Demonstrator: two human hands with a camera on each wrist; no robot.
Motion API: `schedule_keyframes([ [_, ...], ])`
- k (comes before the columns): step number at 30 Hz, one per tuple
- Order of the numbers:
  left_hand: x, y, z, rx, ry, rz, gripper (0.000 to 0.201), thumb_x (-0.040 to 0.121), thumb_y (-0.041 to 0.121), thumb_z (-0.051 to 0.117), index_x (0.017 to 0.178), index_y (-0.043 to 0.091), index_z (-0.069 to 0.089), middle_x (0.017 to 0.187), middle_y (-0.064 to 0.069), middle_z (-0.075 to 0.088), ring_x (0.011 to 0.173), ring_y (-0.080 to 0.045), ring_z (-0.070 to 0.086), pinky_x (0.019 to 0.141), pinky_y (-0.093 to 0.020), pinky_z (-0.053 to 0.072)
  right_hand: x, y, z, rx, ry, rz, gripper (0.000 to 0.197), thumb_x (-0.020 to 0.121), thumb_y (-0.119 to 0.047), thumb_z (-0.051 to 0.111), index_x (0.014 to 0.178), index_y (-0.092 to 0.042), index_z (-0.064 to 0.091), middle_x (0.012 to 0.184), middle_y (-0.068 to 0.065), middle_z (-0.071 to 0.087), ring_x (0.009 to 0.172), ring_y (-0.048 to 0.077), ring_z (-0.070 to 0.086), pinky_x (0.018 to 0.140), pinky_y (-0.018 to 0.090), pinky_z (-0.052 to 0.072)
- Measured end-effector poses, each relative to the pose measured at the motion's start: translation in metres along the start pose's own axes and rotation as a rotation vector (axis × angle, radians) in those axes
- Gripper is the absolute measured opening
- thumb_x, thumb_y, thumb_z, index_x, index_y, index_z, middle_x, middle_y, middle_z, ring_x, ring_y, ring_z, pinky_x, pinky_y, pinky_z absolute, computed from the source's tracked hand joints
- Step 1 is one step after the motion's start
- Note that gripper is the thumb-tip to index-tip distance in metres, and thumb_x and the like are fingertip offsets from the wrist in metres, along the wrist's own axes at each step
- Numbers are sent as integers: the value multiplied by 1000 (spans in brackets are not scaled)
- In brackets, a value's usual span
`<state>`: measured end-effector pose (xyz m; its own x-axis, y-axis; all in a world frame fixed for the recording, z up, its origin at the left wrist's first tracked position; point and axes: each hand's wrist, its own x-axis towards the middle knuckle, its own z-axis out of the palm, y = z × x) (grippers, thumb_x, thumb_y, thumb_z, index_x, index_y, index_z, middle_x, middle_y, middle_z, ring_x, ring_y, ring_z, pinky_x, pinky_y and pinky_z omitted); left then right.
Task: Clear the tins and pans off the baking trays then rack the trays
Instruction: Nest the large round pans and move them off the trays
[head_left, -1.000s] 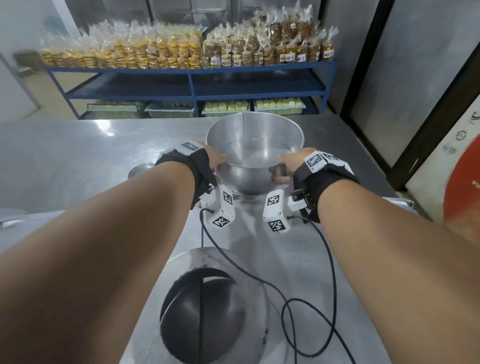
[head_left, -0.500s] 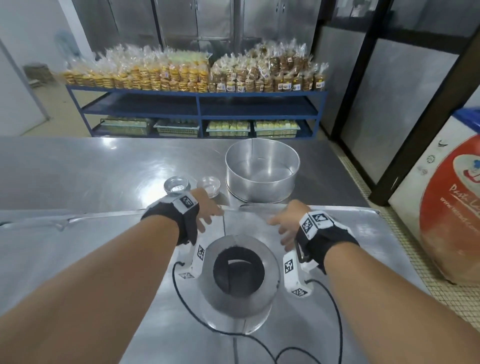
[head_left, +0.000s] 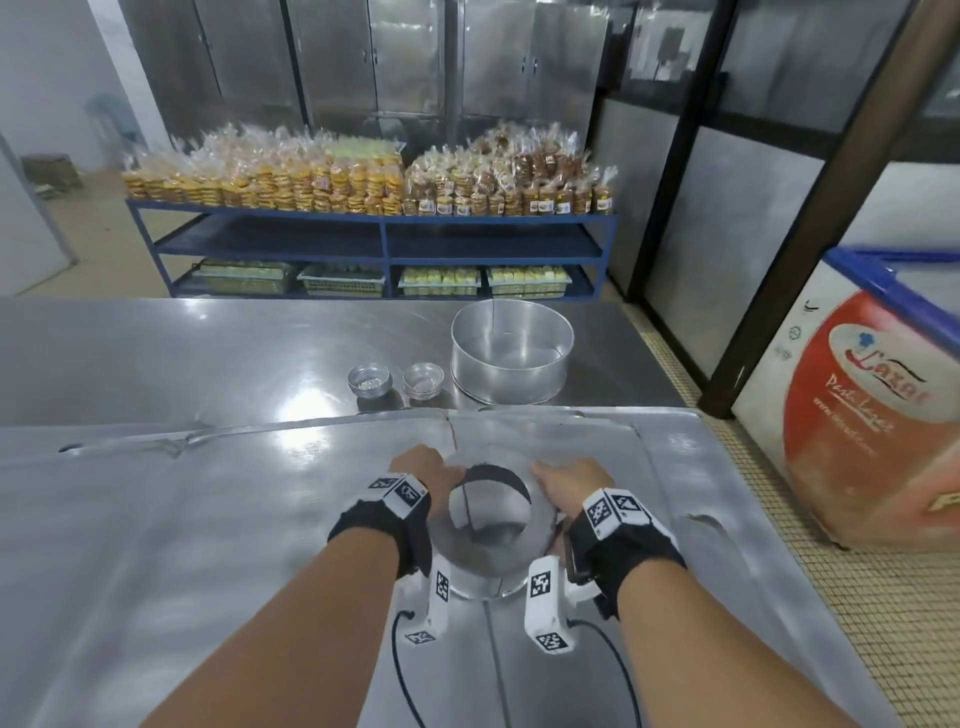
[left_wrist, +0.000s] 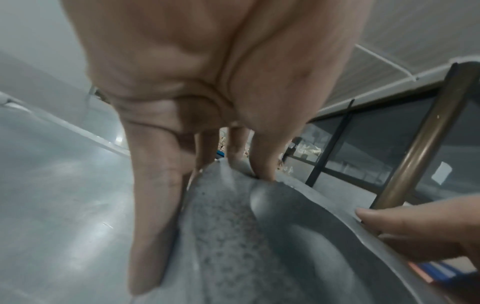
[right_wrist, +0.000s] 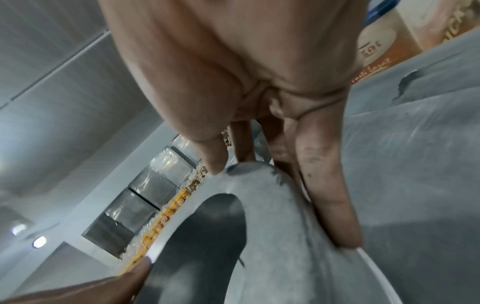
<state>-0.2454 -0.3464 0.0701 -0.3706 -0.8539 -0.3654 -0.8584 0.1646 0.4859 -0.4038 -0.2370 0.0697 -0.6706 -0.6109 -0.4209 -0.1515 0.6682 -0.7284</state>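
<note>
Since half a second ago: both hands moved onto the ring pan (head_left: 488, 525), central on the near baking tray (head_left: 208, 545). Left hand (head_left: 423, 470) and right hand (head_left: 563, 483) clasp its outer wall, thumbs over the rim. Beyond the tray edge on the table (head_left: 156, 353): one large round tin (head_left: 511, 358), two small tins (head_left: 370, 379) (head_left: 423, 380); bare steel at left.

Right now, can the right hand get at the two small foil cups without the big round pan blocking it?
Probably yes. The right hand holds the near tin; the foil cups sit left of the big round pan, with bare steel between. It must let go first.
</note>
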Motion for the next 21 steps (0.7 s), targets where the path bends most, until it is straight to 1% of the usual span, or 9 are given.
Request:
schedule_keyframes([
  [3, -25, -8, -13, -209, 102, -3, 44, 95, 47, 45, 97, 9, 67, 98, -9, 69, 91, -28, 63, 76, -28, 45, -15, 4, -1, 173, 29, -27, 67, 55, -65, 66, 84, -6, 76, 90, 12, 75, 89, 37, 70, 84, 48, 59],
  [5, -40, -18, -20, -322, 137, -9, 51, 98, 51, 35, 95, 9, 63, 103, -12, 67, 98, -30, 60, 82, -32, 43, -25, 10, 3, 299, 4, -36, 65, 45, -62, 74, 74, -5, 76, 79, 12, 76, 81, 40, 72, 76, 56, 59],
  [7, -58, -32, -29, -417, 164, -15, 53, 99, 55, 32, 95, 10, 60, 104, -12, 63, 99, -31, 58, 85, -34, 42, -55, 6, 8, 421, -41, -18, 53, 47, -48, 89, 74, -4, 77, 79, 14, 76, 77, 43, 73, 70, 63, 58],
  [9, -73, -52, -34, -520, 181, -9, 42, 96, 49, 46, 100, 9, 59, 105, -11, 62, 97, -30, 57, 86, -35, 44, -82, 4, 16, 512, -88, -1, 49, 51, -31, 96, 81, 2, 77, 86, 18, 76, 82, 43, 72, 65, 65, 57],
  [12, -101, -86, -41, -757, 147, -18, 42, 76, 51, 64, 100, 16, 59, 103, -8, 65, 96, -31, 62, 92, -46, 52, -118, 7, 34, 630, -189, 12, 62, 42, -22, 100, 93, 2, 75, 99, 21, 70, 92, 39, 68, 69, 66, 55],
  [13, -110, -98, -42, -835, 141, -26, 43, 71, 52, 65, 99, 20, 59, 102, -8, 67, 95, -30, 64, 91, -48, 53, -128, 9, 41, 675, -237, 6, 69, 41, -21, 100, 100, 3, 73, 102, 21, 66, 92, 37, 64, 70, 65, 56],
  [15, -130, -121, -44, -975, 117, 2, 32, 78, 42, 64, 98, 18, 59, 97, -5, 66, 87, -26, 64, 79, -38, 54, -149, 15, 56, 777, -342, 15, 78, 51, -12, 97, 118, 5, 62, 109, 22, 57, 90, 35, 60, 70, 57, 57],
  [18, -165, -151, -48, -1103, 46, 93, 6, 90, 20, 52, 91, 14, 53, 80, -4, 55, 66, -18, 53, 52, -21, 45, -180, 22, 78, 847, -462, -22, 71, 63, 1, 85, 126, 12, 54, 106, 22, 66, 84, 34, 67, 73, 44, 59],
  [21, -195, -183, -52, -1166, 24, 149, 24, 77, 20, 53, 100, 14, 53, 83, -5, 54, 61, -10, 56, 46, -14, 43, -205, 31, 98, 875, -529, -67, 75, 62, 13, 76, 133, 4, 52, 116, 24, 68, 96, 33, 70, 78, 39, 60],
])
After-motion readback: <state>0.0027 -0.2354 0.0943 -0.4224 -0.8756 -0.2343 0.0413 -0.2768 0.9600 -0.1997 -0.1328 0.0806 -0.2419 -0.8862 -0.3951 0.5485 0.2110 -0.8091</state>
